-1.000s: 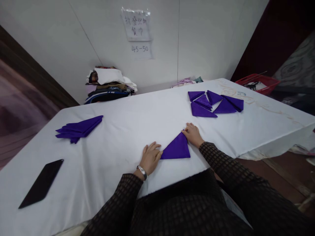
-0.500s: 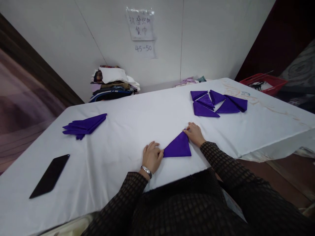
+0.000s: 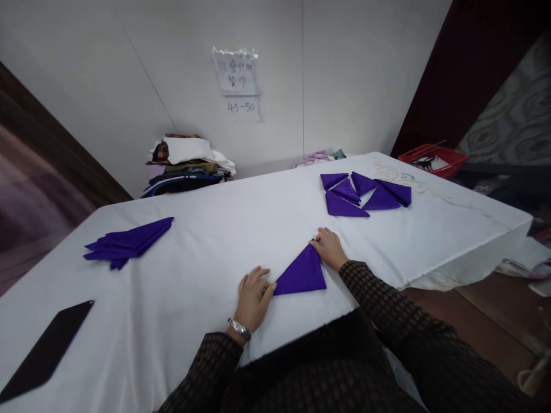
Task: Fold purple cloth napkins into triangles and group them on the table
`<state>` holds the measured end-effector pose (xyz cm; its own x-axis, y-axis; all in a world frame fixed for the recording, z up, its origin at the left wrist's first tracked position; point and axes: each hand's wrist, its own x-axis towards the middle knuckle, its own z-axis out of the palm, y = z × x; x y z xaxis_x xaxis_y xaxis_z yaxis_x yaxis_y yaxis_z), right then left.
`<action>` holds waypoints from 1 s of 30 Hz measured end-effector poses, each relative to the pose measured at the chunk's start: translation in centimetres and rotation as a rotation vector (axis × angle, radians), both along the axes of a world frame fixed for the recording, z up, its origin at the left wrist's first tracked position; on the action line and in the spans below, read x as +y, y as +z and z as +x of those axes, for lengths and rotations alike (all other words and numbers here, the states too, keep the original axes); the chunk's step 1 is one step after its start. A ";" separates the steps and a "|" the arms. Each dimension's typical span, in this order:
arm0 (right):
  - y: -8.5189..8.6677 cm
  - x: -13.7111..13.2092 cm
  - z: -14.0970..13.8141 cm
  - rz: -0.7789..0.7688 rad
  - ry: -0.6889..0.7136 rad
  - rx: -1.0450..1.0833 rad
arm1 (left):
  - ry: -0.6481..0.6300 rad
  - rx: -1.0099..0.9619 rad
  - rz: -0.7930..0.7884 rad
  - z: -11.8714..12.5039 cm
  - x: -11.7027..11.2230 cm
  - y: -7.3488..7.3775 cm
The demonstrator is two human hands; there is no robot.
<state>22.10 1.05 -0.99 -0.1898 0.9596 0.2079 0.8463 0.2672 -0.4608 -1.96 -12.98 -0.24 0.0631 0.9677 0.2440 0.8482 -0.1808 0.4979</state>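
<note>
A purple cloth napkin (image 3: 302, 274), folded into a flat triangle, lies on the white-covered table near its front edge. My left hand (image 3: 253, 297) has the triangle's left corner between thumb and forefinger, its other fingers resting on the cloth. At the top corner, my right hand (image 3: 329, 248) pinches the napkin with its fingertips. Several folded purple napkins (image 3: 344, 205) lie grouped beyond my right hand. To the far left is an overlapping bunch of purple napkins (image 3: 133, 241).
A dark flat slab (image 3: 47, 350) lies at the table's left front. Behind the table, a stack of folded clothes (image 3: 187, 163) sits against the wall. Paper with handwriting (image 3: 236, 77) hangs there. A red basket (image 3: 447, 163) stands past the far right corner.
My view has tilted upward and shifted right, so everything sits lower and further left. Both hands keep to the same corners of the triangular napkin, which looks unchanged.
</note>
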 end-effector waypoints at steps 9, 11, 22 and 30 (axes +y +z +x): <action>0.0 0.0 -0.2 -0.023 -0.015 0.034 | -0.020 0.155 -0.019 0.2 0.2 0.3; 0.1 -0.1 -0.2 -0.016 -0.017 0.049 | -0.016 0.199 -0.011 0.4 0.1 0.5; 0.1 0.0 -0.3 -0.026 -0.007 0.056 | 0.087 0.325 -0.031 0.8 0.1 1.4; 0.3 0.0 -0.4 -0.085 0.000 0.074 | -0.025 0.300 0.004 3.2 2.6 2.4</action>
<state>21.74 1.08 -0.72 -0.1771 0.9744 0.1387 0.8093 0.2244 -0.5428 1.20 -10.34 2.15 0.1567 0.9641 0.2143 0.9527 -0.2047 0.2245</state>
